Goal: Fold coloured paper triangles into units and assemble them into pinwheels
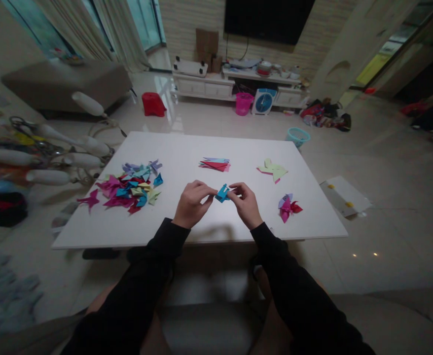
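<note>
Holding blue paper (222,194) over the table (179,148), we're pinching its opposite sides w/ L hand (193,202) & R hand (246,203), prob. shaping folds; next move's prob. needing light, even pressure. Folded papers (216,164) are lying just beyond.

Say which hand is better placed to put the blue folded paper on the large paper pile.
Probably the left hand: it is nearer the large paper pile, while the right hand is farther. Both pinch the blue folded paper.
</note>
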{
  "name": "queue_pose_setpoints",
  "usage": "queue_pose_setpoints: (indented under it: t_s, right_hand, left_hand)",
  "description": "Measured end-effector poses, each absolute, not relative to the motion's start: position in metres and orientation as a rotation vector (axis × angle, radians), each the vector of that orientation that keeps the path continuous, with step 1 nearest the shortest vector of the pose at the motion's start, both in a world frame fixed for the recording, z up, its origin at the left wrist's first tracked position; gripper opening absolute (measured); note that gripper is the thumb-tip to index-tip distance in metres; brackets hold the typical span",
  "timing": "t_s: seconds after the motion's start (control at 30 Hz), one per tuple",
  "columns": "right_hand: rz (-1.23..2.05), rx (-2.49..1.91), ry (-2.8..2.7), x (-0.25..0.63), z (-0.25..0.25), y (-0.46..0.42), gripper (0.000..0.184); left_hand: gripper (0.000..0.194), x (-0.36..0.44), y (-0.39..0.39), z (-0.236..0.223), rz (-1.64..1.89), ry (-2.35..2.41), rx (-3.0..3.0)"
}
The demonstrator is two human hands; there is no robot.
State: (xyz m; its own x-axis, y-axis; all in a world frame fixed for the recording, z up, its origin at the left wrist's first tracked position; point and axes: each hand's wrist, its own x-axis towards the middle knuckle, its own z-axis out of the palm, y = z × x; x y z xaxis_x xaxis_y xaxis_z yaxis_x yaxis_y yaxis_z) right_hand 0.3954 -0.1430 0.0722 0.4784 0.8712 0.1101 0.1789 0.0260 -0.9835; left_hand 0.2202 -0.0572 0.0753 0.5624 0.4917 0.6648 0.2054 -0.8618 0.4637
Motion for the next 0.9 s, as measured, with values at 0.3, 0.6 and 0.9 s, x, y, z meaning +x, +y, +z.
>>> queue_pose_setpoints:
  t_s: [0.3, 0.6, 0.9]
  right_hand:
    - [0.716, -1.419, -0.931, 0.378, 0.067, -0.128, 0.034]
    - [0.407, -1.467, -1.179, 0.375, 0.078, -0.132, 0.018]
    - [0.206, -1.452, -1.425, 0.372, 0.081, -0.136, 0.013]
  left_hand:
    - [0.014, 0.212, -0.061, 0.083, 1.147, 0.499, 2.438]
    - [0.039, 0.202, -0.048, 0.083, 0.868, 0.810, 1.656]
    - [0.030, 0.206, -0.051, 0.081, 0.684, 0.677, 1.706]
